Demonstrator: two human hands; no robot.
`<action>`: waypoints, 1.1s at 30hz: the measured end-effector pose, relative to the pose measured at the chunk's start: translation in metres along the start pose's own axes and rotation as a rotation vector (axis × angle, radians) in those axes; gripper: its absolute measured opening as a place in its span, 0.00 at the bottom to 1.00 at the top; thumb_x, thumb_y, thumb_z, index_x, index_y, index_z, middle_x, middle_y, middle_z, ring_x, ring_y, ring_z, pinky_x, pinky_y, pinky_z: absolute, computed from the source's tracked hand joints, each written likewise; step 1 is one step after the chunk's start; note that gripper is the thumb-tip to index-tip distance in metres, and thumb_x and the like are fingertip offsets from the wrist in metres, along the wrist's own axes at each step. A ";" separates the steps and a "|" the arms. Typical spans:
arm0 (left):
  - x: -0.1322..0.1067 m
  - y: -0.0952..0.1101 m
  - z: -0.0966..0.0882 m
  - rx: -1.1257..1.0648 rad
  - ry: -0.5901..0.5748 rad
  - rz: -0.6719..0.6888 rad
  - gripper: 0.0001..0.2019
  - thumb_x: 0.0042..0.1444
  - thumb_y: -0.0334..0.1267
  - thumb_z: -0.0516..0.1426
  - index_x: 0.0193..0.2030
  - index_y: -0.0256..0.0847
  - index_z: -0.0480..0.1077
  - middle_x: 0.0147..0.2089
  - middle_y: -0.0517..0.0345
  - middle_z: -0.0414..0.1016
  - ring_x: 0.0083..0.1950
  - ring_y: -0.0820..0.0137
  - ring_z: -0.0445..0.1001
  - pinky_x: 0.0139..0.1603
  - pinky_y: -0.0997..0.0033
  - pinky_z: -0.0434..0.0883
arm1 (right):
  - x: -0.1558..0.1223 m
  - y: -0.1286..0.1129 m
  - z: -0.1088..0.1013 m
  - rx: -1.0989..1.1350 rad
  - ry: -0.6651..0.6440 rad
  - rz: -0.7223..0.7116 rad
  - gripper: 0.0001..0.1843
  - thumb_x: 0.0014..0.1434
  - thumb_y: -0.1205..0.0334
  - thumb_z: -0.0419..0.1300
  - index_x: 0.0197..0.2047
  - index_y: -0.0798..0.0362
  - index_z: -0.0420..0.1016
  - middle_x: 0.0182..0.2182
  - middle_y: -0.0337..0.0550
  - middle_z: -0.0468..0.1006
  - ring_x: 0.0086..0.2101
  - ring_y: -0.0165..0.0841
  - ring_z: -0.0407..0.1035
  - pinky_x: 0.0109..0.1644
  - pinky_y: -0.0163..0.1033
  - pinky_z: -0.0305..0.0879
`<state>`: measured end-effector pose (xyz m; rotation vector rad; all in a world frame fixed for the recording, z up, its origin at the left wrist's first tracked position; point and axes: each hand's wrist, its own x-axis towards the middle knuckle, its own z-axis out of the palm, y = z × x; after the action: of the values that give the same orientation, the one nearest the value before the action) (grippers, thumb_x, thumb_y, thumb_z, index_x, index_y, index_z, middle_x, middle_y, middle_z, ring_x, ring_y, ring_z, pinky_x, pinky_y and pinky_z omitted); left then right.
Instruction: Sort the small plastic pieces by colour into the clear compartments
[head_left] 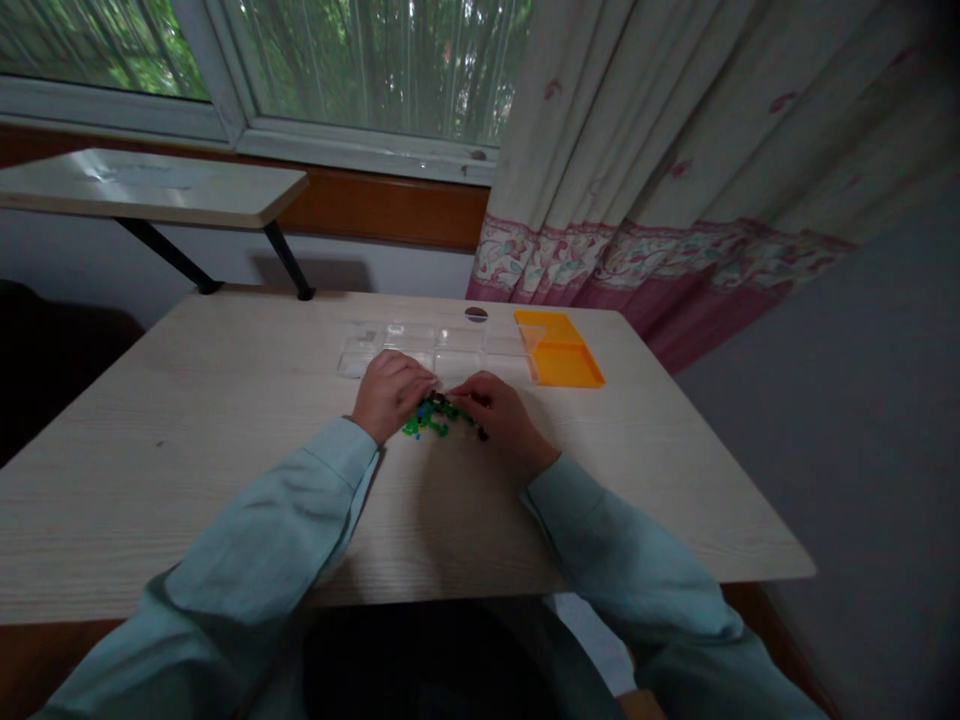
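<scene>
Blue-green sleeves (247, 540) frame the small coloured pieces (430, 420) heaped on the table (652, 470), probably light, stiff and slippery, best nipped by their edges. My left hand (390, 393) curls, fingers together, at their left; my right hand (501, 412) bunches its fingertips opposite, and I cannot tell what either pinches. Beyond lie a clear compartment tray (460, 350) and orange tray (568, 365), no lettering readable.

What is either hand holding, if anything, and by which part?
It cannot be told: the left hand and right hand are at the small colored pieces, but any grip is too small to make out.
</scene>
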<state>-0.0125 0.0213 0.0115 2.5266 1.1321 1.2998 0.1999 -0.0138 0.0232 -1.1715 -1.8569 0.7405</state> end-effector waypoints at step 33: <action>-0.005 -0.040 -0.001 0.122 0.210 -0.344 0.09 0.58 0.42 0.58 0.39 0.45 0.79 0.40 0.53 0.72 0.49 0.59 0.65 0.53 0.56 0.63 | -0.002 0.006 -0.004 -0.189 -0.014 -0.160 0.07 0.60 0.64 0.60 0.38 0.54 0.80 0.33 0.44 0.72 0.34 0.32 0.67 0.40 0.38 0.64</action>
<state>-0.0380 0.0463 -0.0069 2.1726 1.6480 1.4587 0.2062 -0.0132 0.0201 -1.1199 -2.0398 0.4941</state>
